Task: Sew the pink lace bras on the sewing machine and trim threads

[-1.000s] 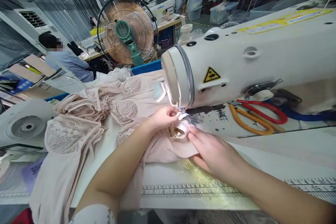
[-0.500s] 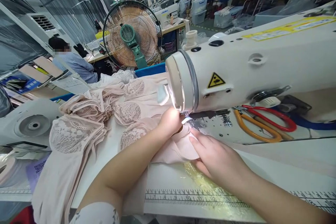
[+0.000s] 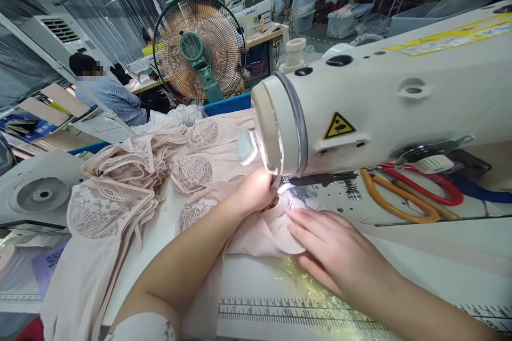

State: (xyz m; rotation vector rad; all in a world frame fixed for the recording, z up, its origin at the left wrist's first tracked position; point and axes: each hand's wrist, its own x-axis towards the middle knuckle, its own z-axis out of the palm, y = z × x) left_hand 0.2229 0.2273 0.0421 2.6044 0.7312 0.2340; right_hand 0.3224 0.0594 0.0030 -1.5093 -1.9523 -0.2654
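Observation:
A pale pink garment piece [image 3: 256, 234] lies under the head of a white sewing machine [image 3: 360, 101]. My left hand [image 3: 258, 189] is closed on the fabric's upper edge, close beside the needle area; its fingertips are partly hidden by the machine head. Flat on the right side of the same fabric rests my right hand [image 3: 328, 242], with its fingers stretched out and slightly apart. Pink pieces with lace cups [image 3: 196, 170] lie to the left of my left hand.
Orange-handled scissors [image 3: 396, 200] and a red-handled pair [image 3: 428, 186] lie right of the needle area. A pile of lace garments [image 3: 128, 165] covers the left side. Beyond the table are a large fan [image 3: 200, 48] and a seated person [image 3: 104, 90]. A ruler strip [image 3: 280, 311] runs along the front.
My right hand has flattened, its fingers now straighter on the fabric. The fabric and my left hand have shifted slightly left and down from the needle. The view has moved slightly.

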